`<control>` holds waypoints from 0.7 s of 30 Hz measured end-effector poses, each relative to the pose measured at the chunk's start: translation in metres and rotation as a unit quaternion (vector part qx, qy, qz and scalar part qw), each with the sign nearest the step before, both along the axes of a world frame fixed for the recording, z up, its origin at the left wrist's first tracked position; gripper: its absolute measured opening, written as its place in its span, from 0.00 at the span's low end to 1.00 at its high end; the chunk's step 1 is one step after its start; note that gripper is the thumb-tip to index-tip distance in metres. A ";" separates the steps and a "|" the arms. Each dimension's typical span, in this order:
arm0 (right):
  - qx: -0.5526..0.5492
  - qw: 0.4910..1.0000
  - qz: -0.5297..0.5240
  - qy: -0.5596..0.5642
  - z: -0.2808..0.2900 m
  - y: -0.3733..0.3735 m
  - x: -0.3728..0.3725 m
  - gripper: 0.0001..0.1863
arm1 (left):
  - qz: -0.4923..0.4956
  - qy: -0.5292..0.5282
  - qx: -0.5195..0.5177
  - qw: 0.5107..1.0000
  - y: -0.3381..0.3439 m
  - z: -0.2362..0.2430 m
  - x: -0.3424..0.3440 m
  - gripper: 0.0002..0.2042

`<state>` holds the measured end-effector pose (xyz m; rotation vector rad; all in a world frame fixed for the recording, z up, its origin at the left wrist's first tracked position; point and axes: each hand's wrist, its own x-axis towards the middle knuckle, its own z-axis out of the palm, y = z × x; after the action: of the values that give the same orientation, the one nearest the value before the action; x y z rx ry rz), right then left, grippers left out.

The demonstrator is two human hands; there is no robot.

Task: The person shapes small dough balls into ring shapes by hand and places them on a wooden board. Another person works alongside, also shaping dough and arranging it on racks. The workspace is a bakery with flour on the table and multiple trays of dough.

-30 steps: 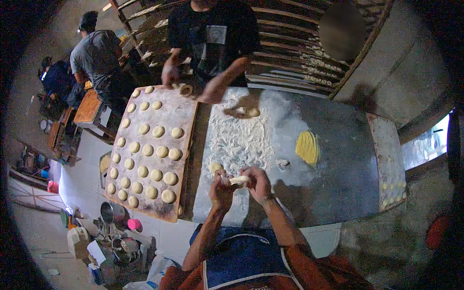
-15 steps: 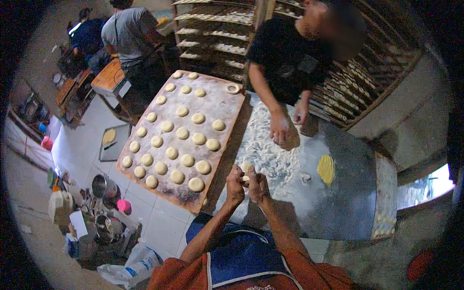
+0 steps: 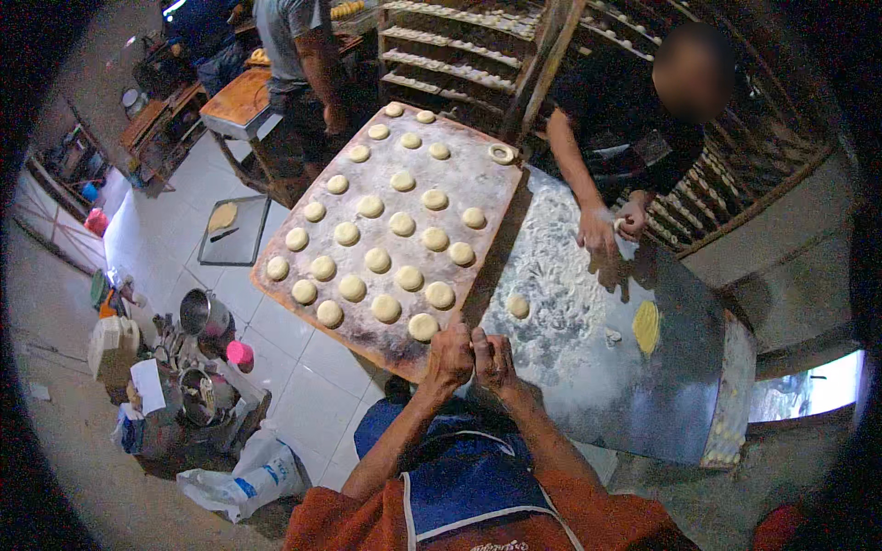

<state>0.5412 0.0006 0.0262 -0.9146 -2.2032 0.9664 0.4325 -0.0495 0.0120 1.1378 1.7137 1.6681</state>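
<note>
Both hands' fingers (image 3: pixel 473 344) curl together just beside dough round (image 3: pixel 424 326) on board (image 3: pixel 478 179)

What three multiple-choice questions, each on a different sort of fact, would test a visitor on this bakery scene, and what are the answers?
1. Where does the single dough ball off the board lie?
A. on the floured metal table
B. on the floor tiles
C. on the rack shelves

2. What colour is the flat scraper-like piece on the table?
A. red
B. yellow
C. blue

3. How are the wearer's left hand and right hand?
A. spread far apart
B. resting on the floor
C. pressed close together at the corner of the wooden board

Answers: 1 A, it sits amid the flour beside the board; 2 B, it shows yellow on the grey metal; 3 C, both hands meet at the board's near corner.
</note>
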 end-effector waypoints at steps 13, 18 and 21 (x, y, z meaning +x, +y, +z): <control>-0.133 0.975 0.135 0.113 0.023 -0.046 -0.053 0.11 | 0.132 -0.259 -0.055 0.955 -0.085 -0.035 -0.061 0.17; -0.089 0.971 -0.021 -0.221 0.024 -0.049 -0.055 0.17 | 0.169 0.210 -0.169 0.948 -0.071 -0.014 -0.082 0.08; 0.114 0.982 0.064 -0.138 0.010 -0.035 -0.051 0.18 | 0.115 0.250 -0.139 0.951 -0.077 -0.017 -0.089 0.09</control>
<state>0.4897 -0.0339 0.0360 -0.8486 -2.5701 0.6545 0.3436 -0.1265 -0.0054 1.3389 2.3901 1.2602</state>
